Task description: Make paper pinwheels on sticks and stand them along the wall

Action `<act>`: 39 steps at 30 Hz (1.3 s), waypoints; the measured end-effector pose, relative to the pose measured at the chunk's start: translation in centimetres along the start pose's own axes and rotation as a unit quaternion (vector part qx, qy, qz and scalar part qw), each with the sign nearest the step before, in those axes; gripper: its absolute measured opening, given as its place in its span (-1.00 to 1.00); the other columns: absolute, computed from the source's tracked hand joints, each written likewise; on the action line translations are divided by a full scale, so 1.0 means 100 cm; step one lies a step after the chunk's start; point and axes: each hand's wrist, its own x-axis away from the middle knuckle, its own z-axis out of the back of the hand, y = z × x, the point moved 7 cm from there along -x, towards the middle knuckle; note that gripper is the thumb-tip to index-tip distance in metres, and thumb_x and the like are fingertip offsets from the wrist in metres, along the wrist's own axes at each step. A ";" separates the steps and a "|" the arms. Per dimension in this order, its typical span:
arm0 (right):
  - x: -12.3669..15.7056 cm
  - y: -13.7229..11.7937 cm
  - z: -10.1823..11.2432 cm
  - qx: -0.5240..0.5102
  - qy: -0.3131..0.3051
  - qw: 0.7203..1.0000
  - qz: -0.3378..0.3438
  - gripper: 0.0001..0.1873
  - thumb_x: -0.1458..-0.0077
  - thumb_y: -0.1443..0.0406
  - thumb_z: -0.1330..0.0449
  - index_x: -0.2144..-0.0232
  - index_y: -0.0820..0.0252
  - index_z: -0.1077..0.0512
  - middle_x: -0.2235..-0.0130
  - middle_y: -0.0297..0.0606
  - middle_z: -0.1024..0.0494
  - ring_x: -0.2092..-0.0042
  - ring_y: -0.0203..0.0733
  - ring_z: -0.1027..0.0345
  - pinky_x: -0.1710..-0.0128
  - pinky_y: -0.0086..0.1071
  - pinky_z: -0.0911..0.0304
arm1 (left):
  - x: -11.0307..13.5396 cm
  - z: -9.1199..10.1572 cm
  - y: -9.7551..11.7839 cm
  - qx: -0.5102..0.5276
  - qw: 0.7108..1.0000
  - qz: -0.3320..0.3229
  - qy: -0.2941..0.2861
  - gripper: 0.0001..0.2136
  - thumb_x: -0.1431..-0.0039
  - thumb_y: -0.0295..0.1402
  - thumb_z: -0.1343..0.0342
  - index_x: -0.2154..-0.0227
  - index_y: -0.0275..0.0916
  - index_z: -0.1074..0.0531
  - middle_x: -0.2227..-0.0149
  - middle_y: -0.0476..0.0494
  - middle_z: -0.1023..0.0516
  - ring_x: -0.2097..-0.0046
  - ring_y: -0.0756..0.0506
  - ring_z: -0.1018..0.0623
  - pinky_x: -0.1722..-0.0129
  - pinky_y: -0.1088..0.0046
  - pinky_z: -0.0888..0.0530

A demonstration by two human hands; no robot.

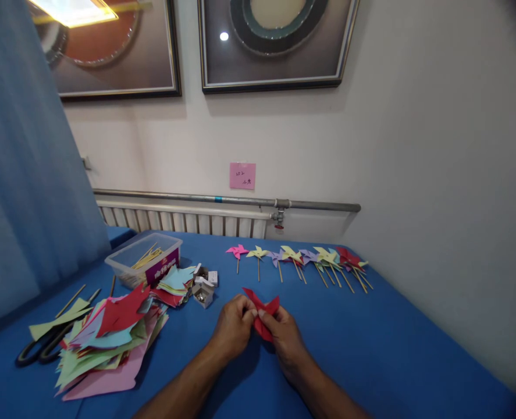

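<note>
Blue-covered worktop (pixel 362 343) set against a white wall. At far left, black-handled scissors (pixel 50 344) lie partly under a large pile of cut paper (pixel 109 349), evidently unworked stock. Next, a clear tub (pixel 165 269) contains sticks; beside it, a smaller paper stack (pixel 175 284) and small open boxes (pixel 203 293) of shiny pieces. At centre, red paper (pixel 264 330) is held just above the surface, the left hand (pixel 235 326) and right hand (pixel 285 333) both pinching its middle. It appears part-folded; no stick shows on it. At right, a row of pinwheels (pixel 291 254) on sticks appears finished, some overlapping.
</note>
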 end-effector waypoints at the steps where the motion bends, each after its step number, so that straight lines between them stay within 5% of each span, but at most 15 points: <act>1: 0.000 -0.001 0.000 -0.002 0.001 1.000 0.004 -0.61 0.24 0.14 -0.49 0.34 0.21 -0.57 0.36 -0.25 -0.65 0.38 -0.20 -0.44 0.34 -0.38 -0.29 | 0.000 0.000 0.001 -0.003 1.000 -0.006 0.002 -0.87 -0.12 -0.41 0.00 0.52 -0.22 -0.32 0.44 -0.01 -0.39 0.36 -0.03 -0.38 0.30 0.46 -0.26; 39: 0.001 -0.003 -0.001 0.010 -0.007 1.000 0.008 -0.70 0.23 0.16 -0.47 0.45 0.18 -0.54 0.47 -0.33 -0.57 0.43 -0.23 -0.38 0.37 -0.39 -0.25 | 0.000 0.000 -0.001 -0.018 1.000 0.014 0.011 -0.87 -0.10 -0.47 -0.01 0.54 -0.22 -0.33 0.45 -0.01 -0.42 0.36 -0.04 -0.39 0.32 0.47 -0.25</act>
